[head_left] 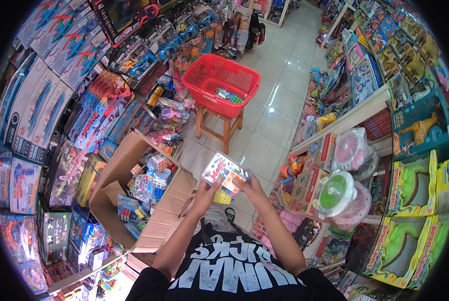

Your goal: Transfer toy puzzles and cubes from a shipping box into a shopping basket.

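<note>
Together, two hands [205, 196] clasp one packaged puzzle cube [232, 181]; beyond, one red basket [208, 101] tops one wooden stool [226, 134]

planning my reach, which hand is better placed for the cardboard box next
Probably the left hand: it is nearer the cardboard box, which stands to the left; the right hand is farther across. Both hold the packaged cube, so the left would need freeing first.

wooden stool [226, 133], one, standing on pale tiled floor [269, 143]; directly atop it, one red basket [209, 100].
</note>
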A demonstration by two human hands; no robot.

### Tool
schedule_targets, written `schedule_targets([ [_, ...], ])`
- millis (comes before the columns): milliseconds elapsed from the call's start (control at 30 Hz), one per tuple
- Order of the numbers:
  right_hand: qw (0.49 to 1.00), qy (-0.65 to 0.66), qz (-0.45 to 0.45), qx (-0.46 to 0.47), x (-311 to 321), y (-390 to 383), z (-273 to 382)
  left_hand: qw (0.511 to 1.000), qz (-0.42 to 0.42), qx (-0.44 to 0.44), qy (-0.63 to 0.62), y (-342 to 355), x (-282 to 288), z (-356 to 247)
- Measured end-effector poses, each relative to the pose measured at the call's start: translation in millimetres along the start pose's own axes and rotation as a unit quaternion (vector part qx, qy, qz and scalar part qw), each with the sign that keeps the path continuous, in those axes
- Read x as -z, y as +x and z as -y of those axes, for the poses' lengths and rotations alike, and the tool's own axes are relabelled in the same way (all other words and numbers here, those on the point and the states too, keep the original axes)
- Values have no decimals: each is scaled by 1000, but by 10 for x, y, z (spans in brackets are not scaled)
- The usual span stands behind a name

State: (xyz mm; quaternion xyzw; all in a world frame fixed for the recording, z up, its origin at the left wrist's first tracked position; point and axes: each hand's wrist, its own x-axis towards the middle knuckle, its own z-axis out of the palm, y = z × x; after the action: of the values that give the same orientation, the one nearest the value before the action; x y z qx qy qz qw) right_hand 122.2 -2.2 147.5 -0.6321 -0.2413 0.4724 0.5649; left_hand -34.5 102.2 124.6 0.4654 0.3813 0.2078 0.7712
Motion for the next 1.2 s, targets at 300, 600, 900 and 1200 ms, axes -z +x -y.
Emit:
schedule_targets([
  [300,989,39,36,-134,40,1051,399,999,4,-46,-7,1067,-110,-247],
  [600,993,-8,28,-111,127,2121,756,998,50,3,-36,2095,-6,-864],
  [900,993,-12,52,-109,198,3043,1005,998,-16,-19,-65,2877,48,-1204],
  [1200,984,-155,41,-83,630,4584,1045,985,-164,-45,36,4164,30,-1407],
])
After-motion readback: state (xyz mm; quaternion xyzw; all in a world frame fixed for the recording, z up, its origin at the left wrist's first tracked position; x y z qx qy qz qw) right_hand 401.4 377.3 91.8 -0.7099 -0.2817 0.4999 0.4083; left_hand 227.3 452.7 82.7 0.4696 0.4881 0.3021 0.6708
